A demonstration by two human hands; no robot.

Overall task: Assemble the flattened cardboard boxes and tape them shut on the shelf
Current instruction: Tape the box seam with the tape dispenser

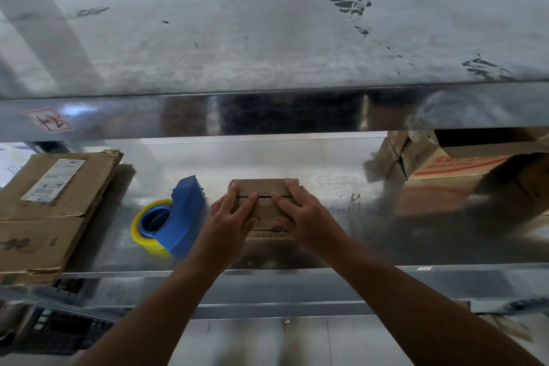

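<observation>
A red-bordered sticker [49, 119] with handwritten marks sits at the middle left of the frame. A carton with red print [454, 165] stands at the right edge. A dark, blurred crate [56, 333] fills the lower left corner.

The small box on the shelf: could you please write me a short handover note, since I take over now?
Left hand and right hand: both flat on the small box, pressing its top flaps together on the shelf.
Tape dispenser stands left of it, untouched.
Done: box folded up. To do: tape its seam, then the flattened cardboard at far left.
</observation>
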